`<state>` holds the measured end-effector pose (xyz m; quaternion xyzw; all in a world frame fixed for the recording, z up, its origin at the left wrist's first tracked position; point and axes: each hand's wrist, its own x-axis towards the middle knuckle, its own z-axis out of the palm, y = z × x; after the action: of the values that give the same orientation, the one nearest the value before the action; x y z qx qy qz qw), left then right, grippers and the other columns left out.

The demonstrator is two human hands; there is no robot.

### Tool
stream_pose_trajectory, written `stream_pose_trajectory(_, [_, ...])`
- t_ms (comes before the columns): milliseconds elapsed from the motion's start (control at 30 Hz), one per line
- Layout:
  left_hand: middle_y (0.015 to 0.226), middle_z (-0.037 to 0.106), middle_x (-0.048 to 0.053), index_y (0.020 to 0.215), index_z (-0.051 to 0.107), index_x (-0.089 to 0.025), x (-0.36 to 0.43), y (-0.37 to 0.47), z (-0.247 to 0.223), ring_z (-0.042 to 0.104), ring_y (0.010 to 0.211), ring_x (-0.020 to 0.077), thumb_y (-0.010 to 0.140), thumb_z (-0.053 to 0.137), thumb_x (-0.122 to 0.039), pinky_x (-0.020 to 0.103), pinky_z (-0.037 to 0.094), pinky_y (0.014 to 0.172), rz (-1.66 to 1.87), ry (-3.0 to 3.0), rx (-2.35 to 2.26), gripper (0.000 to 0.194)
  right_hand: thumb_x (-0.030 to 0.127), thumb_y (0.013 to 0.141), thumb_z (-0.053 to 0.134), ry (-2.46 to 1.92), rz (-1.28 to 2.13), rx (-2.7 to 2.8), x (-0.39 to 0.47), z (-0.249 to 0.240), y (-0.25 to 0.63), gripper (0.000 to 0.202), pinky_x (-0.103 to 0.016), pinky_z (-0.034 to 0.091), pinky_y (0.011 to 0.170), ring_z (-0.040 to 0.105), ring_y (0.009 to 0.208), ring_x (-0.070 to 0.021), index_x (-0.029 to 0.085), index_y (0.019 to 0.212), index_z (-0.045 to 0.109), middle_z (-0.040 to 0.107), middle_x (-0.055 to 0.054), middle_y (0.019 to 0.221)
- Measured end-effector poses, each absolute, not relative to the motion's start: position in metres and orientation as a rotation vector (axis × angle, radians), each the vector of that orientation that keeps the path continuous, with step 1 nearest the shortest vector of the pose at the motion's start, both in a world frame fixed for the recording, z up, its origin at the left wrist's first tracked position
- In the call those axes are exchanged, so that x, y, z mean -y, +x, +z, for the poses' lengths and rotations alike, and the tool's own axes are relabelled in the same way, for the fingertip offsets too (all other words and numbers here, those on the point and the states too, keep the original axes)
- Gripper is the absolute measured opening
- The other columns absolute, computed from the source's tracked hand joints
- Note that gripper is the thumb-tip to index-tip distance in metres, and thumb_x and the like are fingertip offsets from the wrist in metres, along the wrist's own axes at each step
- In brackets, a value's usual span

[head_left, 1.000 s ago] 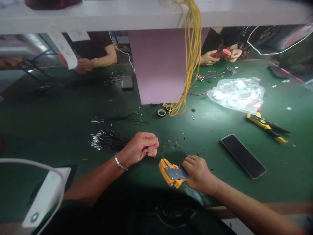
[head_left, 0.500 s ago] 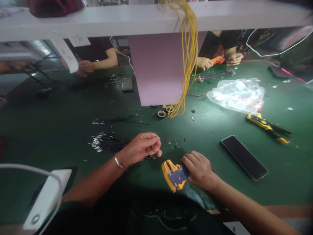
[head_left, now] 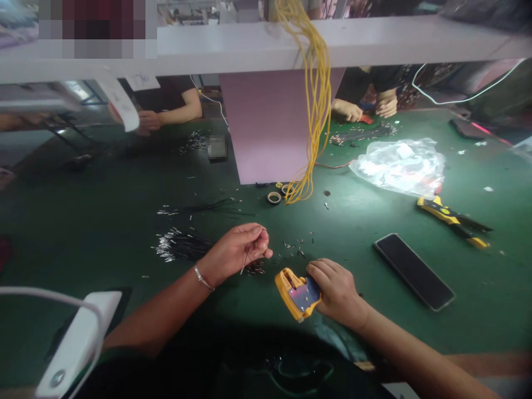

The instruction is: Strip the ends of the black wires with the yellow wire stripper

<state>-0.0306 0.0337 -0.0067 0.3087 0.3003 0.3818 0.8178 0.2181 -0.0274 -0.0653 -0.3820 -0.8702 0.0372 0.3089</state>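
Nearby: phone (head_left: 414, 271), plastic bag (head_left: 399, 166) | ahead: panel (head_left: 270, 127), hanging yellow cables (head_left: 318, 100) | hands: left (head_left: 238, 249) pinches wire (head_left: 244, 262), right (head_left: 337, 291) grips tool (head_left: 302, 295)

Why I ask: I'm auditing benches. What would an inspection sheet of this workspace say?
Surface: green tabletop, small metal pieces on it.
Job's things: yellow wire stripper; bundle of black wires, partly behind the left hand.
Clutter: smartphone, clear plastic bag, yellow-and-black hand tool, two tape rolls.
Hands: left seems to hold a thin wire; right hand grips the stripper.
Cables: yellow wires drape over the shelf; white cable at lower left.
Surroundings: co-workers' hands across the tabletop, one on a red tool.
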Motion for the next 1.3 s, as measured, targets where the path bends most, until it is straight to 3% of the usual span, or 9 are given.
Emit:
stream_pose_trajectory(133, [0.065, 0.053, 0.001, 0.076, 0.065, -0.009, -0.035, -0.03, -0.004, 0.055, 0.061, 0.0094, 0.087, 0.061, -0.022, 0.027, 0.05, 0.072, 0.847, 0.605, -0.677, 0.017, 0.011, 0.071, 0.051, -1.114, 0.336, 2.202, 0.033, -0.062, 0.216, 0.019, -0.033, 0.047, 0.06, 0.059, 0.064, -0.021, 0.014, 0.088, 0.059, 0.066, -0.01, 0.077])
stream_pose_trajectory(233, [0.065, 0.053, 0.001, 0.075, 0.065, -0.009, -0.036, -0.03, -0.003, 0.054, 0.061, 0.009, 0.085, 0.063, -0.02, 0.029, 0.052, 0.074, 0.892, 0.561, -0.707, 0.016, 0.021, 0.074, 0.056, -1.282, 0.733, 2.028, 0.038, -0.056, 0.214, 0.013, -0.031, 0.046, 0.057, 0.058, 0.06, -0.019, 0.015, 0.085, 0.06, 0.065, -0.007, 0.073])
stream_pose_trajectory(367, [0.066, 0.055, 0.001, 0.076, 0.065, -0.009, -0.038, -0.03, -0.001, 0.053, 0.059, 0.0083, 0.085, 0.062, -0.018, 0.03, 0.053, 0.075, 0.929, 0.525, -0.717, 0.013, 0.033, 0.08, 0.06, -1.277, 1.463, 1.554, 0.04, -0.049, 0.211, 0.02, -0.033, 0.049, 0.064, 0.062, 0.066, -0.0197, 0.016, 0.09, 0.062, 0.066, -0.005, 0.072])
stream_pose_trajectory(500, [0.066, 0.055, 0.001, 0.078, 0.066, -0.008, -0.04, -0.031, -0.004, 0.052, 0.056, 0.0076, 0.086, 0.061, -0.016, 0.03, 0.053, 0.076, 0.946, 0.507, -0.696, 0.012, 0.036, 0.079, 0.067, -1.068, 1.825, 1.155, 0.039, -0.046, 0.21, 0.029, -0.039, 0.05, 0.072, 0.065, 0.07, -0.0218, 0.015, 0.098, 0.062, 0.069, -0.006, 0.075])
stream_pose_trajectory(667, [0.069, 0.057, 0.002, 0.081, 0.066, -0.008, -0.041, -0.03, -0.007, 0.053, 0.057, 0.0077, 0.087, 0.058, -0.016, 0.03, 0.053, 0.078, 0.984, 0.52, -0.665, 0.013, 0.032, 0.073, 0.074, -0.991, 2.014, 0.972, 0.035, -0.039, 0.207, 0.031, -0.043, 0.049, 0.08, 0.067, 0.079, -0.0234, 0.015, 0.097, 0.064, 0.072, -0.009, 0.086])
stream_pose_trajectory(867, [0.068, 0.058, 0.002, 0.08, 0.067, -0.007, -0.039, -0.03, -0.002, 0.051, 0.054, 0.0069, 0.086, 0.059, -0.015, 0.03, 0.054, 0.076, 0.957, 0.506, -0.65, 0.012, 0.026, 0.068, 0.078, -0.961, 2.157, 0.943, 0.028, -0.038, 0.202, 0.032, -0.041, 0.049, 0.074, 0.068, 0.073, -0.0223, 0.014, 0.094, 0.066, 0.072, -0.007, 0.079])
stream_pose_trajectory(1100, [0.068, 0.058, 0.003, 0.079, 0.067, -0.008, -0.037, -0.029, 0.0, 0.055, 0.059, 0.0093, 0.085, 0.059, -0.014, 0.031, 0.053, 0.077, 0.971, 0.516, -0.646, 0.011, 0.029, 0.069, 0.078, -0.998, 2.108, 0.932, 0.029, -0.043, 0.193, 0.032, -0.039, 0.048, 0.074, 0.068, 0.072, -0.0221, 0.014, 0.094, 0.065, 0.072, -0.007, 0.079])
stream_pose_trajectory(1300, [0.073, 0.061, 0.004, 0.082, 0.067, -0.009, -0.038, -0.028, -0.004, 0.057, 0.065, 0.0106, 0.086, 0.059, -0.015, 0.036, 0.05, 0.087, 1.023, 0.535, -0.626, 0.011, 0.03, 0.071, 0.075, -1.033, 1.962, 0.943, 0.027, -0.044, 0.185, 0.028, -0.037, 0.047, 0.072, 0.066, 0.071, -0.0206, 0.014, 0.092, 0.066, 0.072, -0.007, 0.077])
